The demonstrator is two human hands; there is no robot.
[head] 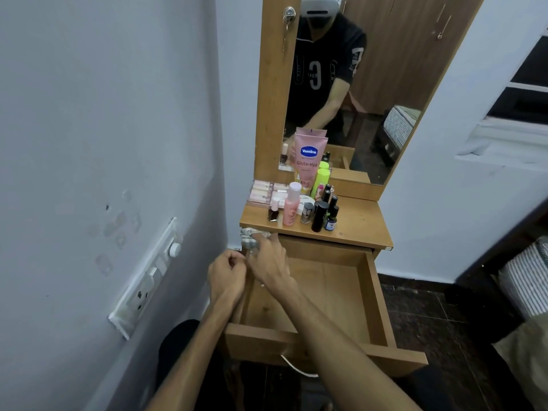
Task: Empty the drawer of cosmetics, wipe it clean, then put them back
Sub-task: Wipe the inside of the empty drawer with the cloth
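The wooden drawer point(376, 295) is pulled out and its inside looks bare. My right hand point(268, 261) reaches across to the drawer's far left corner and grips a grey-white cloth point(248, 238) against the wood there. My left hand point(226, 275) rests on the drawer's left wall with curled fingers; whether they pinch part of the cloth is unclear. The cosmetics stand on the dresser top point(361, 221): a pink Vaseline tube point(309, 161), a pink bottle point(291, 207), a black bottle point(320, 216), a green tube point(321, 178), small nail polish bottles and a pink boxed set point(262, 192).
A mirror point(370, 84) rises behind the dresser top and reflects a person in a black shirt. A wall with a switch panel point(148, 280) is close on the left. A bed with striped bedding point(525, 280) is at the right. The drawer's metal handle point(296, 368) faces me.
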